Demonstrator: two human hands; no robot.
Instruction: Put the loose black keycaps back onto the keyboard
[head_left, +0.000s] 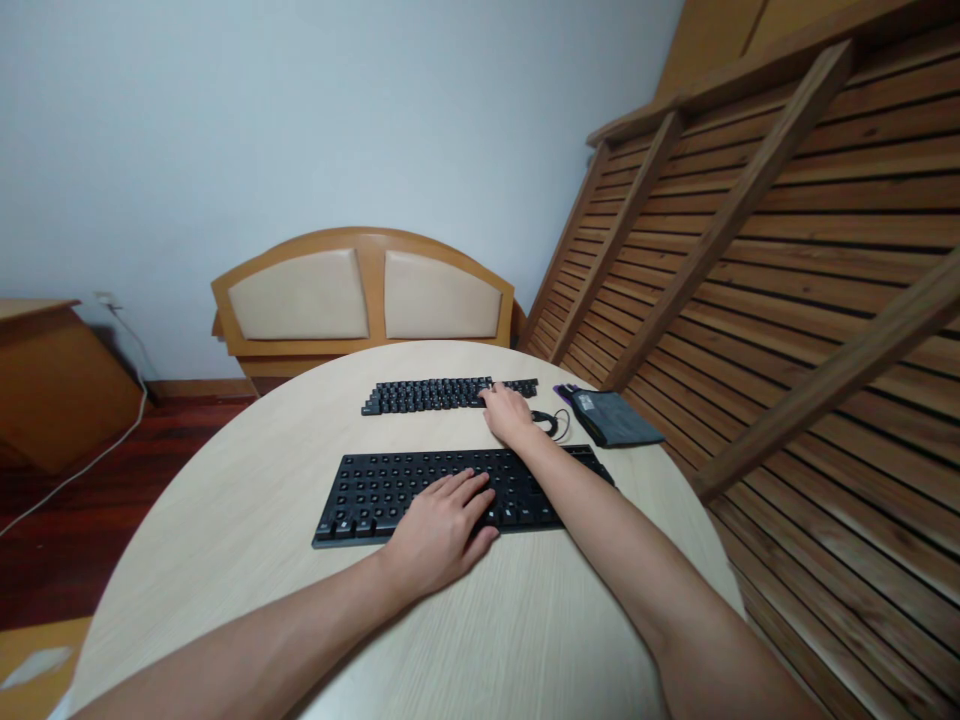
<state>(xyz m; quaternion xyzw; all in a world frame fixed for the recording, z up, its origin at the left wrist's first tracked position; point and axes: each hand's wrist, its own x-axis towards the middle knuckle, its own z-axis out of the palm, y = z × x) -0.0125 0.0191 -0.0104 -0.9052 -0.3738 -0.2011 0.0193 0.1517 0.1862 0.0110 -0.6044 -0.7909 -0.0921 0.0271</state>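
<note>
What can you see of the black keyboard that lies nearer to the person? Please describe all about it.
The nearer keyboard is black, flat and wide, with many rows of dark keys that look like plastic. It lies level on the pale round table, its long side across the view. The left hand rests palm down on its middle keys and front edge. The right forearm passes above its right part, while the right hand touches the farther keyboard behind it.

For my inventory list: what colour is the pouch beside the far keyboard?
Dark grey pouch, seen in the head view.
</note>
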